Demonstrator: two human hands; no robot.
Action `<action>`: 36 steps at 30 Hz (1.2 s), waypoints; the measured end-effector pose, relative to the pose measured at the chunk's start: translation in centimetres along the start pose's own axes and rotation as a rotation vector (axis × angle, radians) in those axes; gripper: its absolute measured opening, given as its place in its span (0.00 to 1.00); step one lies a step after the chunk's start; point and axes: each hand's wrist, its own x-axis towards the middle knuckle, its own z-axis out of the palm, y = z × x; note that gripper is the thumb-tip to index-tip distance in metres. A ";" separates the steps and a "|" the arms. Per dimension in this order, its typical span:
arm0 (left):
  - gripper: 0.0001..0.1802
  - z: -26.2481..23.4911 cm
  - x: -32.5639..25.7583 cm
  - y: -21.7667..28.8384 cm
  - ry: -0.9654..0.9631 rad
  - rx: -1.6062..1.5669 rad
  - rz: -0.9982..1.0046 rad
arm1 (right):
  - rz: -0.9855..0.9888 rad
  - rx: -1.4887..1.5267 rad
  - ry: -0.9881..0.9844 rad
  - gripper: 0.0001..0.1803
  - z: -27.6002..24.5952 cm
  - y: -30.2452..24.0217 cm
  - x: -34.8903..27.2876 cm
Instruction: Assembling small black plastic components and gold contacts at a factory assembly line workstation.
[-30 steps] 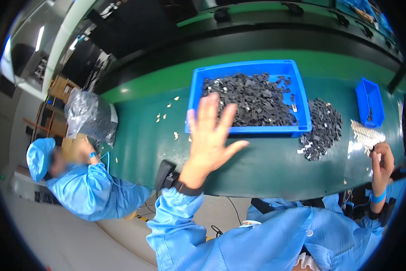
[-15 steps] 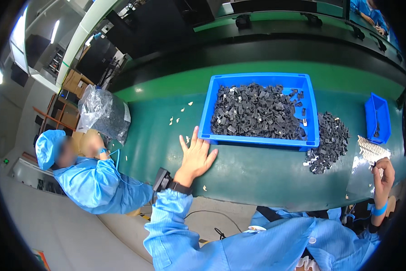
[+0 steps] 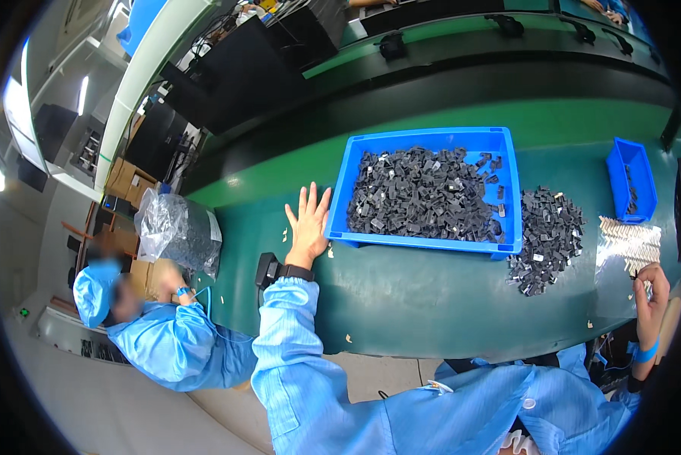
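My left hand (image 3: 309,230) lies flat on the green table (image 3: 424,311), fingers spread, against the left side of a large blue tray (image 3: 431,247). Inside the tray is a heap of small black plastic parts (image 3: 420,189). More black parts form a pile (image 3: 547,243) just right of the tray. At the far right, my right hand (image 3: 650,303) pinches a small black part (image 3: 644,280) between thumb and fingertips. It hovers by rows of small beige pieces (image 3: 629,241) on a shiny clear sheet (image 3: 612,284).
A narrow blue bin (image 3: 618,178) with a few black parts stands behind the beige rows. At left is a clear plastic bag (image 3: 175,227) of dark contents, beside a seated co-worker (image 3: 170,341) in blue. Pale scraps (image 3: 348,338) dot the table. A dark ledge (image 3: 431,83) runs along the back.
My left hand has slid forward along the tray's left side, over where pale scraps lay. My right hand stays near the beige pieces. The whole view has shifted slightly.
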 end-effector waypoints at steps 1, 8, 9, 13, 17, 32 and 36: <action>0.27 0.2 0.7 0.0 -0.010 0.047 0.008 | -0.033 -0.018 0.022 0.07 0.1 -0.1 -0.1; 0.32 -0.1 -3.9 -4.5 -0.172 -0.144 -0.364 | -0.115 -0.069 -0.058 0.05 -0.4 -0.8 1.2; 0.32 -0.5 -6.3 -4.8 -0.160 -0.162 -0.328 | -0.042 -0.074 -0.040 0.04 -0.5 -0.8 1.4; 0.32 -1.8 -12.9 -1.0 -0.161 -0.287 -0.113 | 0.049 -0.084 -0.014 0.04 -0.5 -0.4 0.9; 0.31 -3.0 -14.1 1.2 -0.073 -0.545 -0.103 | -0.040 -0.026 -0.086 0.04 0.4 -0.8 1.8; 0.46 -5.1 -14.1 3.8 -0.245 -0.447 0.208 | -0.168 -0.026 -0.210 0.06 1.3 -5.8 0.4; 0.45 -6.1 -19.0 4.5 -0.234 -0.490 0.159 | -0.317 0.194 -0.314 0.06 4.3 -7.9 -0.2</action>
